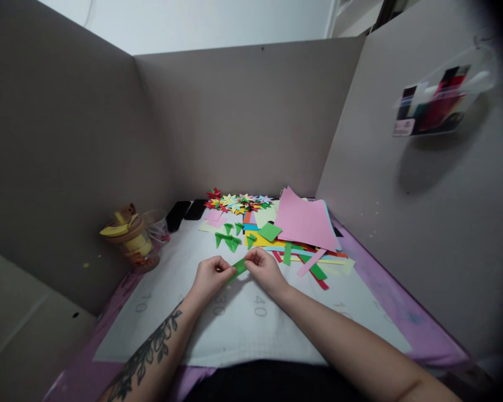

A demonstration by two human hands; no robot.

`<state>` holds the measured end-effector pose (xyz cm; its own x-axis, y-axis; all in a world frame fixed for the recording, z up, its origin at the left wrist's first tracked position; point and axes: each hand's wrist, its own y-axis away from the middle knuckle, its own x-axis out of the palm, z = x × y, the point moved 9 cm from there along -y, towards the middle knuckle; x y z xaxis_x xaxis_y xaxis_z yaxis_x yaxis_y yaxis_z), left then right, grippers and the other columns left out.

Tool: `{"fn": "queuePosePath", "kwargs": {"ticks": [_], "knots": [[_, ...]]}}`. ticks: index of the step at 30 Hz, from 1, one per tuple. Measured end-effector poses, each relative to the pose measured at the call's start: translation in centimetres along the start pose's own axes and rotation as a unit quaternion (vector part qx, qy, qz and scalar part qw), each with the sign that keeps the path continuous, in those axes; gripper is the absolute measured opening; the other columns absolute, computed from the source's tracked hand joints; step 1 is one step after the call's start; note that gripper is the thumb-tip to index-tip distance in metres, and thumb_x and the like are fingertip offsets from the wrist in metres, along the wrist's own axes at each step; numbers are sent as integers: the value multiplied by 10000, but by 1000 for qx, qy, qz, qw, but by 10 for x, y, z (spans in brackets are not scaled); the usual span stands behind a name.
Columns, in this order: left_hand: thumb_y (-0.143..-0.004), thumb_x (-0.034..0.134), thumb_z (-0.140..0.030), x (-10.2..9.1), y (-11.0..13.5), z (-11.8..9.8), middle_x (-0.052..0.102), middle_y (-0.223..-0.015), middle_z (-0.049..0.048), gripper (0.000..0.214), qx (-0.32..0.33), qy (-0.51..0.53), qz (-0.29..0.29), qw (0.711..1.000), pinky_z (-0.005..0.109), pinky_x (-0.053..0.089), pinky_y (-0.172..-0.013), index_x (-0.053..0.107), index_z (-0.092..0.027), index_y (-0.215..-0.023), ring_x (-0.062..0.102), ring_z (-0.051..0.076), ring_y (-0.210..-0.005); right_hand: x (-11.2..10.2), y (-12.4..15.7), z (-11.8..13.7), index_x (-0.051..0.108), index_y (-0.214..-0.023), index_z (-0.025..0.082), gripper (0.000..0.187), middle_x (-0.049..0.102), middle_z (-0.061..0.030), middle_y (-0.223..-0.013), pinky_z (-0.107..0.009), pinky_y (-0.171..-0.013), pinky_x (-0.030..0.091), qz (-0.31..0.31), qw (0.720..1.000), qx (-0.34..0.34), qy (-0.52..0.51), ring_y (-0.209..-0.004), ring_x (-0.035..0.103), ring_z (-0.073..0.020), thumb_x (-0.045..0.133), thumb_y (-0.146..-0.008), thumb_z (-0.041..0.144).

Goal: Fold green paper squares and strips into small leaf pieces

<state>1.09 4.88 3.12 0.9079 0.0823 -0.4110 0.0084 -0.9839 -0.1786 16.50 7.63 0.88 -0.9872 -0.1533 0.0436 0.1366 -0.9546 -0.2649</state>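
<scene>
A small piece of green paper (238, 269) is stretched between both hands, just above the white sheet. My left hand (213, 274) pinches its left end between thumb and fingers. At the opposite end, my right hand (265, 269) grips it with thumb and forefinger; part of the paper is hidden under the fingers. Just beyond the hands lie several folded green paper pieces (230, 241). A flat green square (270, 231) rests farther right, near a stack of pink sheets (304, 220).
Coloured paper strips (312, 262) spread to the right. Finished paper stars (235, 204) are heaped at the back. A brown and yellow pot (129, 237) and a clear cup (156, 226) stand at left, with dark phones (178, 215) behind. Grey panels (243, 123) enclose the table.
</scene>
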Motion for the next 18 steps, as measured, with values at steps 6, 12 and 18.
{"fn": "queuePosePath", "kwargs": {"ticks": [6, 12, 18], "knots": [[-626, 663, -330, 0, -1, 0, 575, -531, -2, 229, -1, -10, -3, 1000, 201, 368, -483, 554, -146, -544, 487, 101, -494, 0, 1, 3, 527, -748, 172, 87, 535, 23, -688, -236, -602, 421, -1, 1000, -2, 17, -643, 523, -122, 573, -674, 174], [-644, 649, -318, 1, 0, -1, 563, -529, -9, 219, 16, -35, -4, 999, 195, 362, -487, 555, -145, -548, 482, 99, -504, 3, 6, 22, 541, -909, 191, 196, 585, 15, -726, -256, -639, 445, 18, 990, -56, 129, -690, 570, -141, 519, -715, 172], [-639, 650, -306, -2, -2, -3, 612, -585, 2, 172, -1, -26, 11, 1000, 198, 382, -506, 617, -139, -612, 521, 111, -535, 0, 4, 31, 565, -934, 191, 232, 606, 10, -739, -271, -695, 459, 25, 980, -88, 178, -711, 585, -140, 495, -718, 147]]}}
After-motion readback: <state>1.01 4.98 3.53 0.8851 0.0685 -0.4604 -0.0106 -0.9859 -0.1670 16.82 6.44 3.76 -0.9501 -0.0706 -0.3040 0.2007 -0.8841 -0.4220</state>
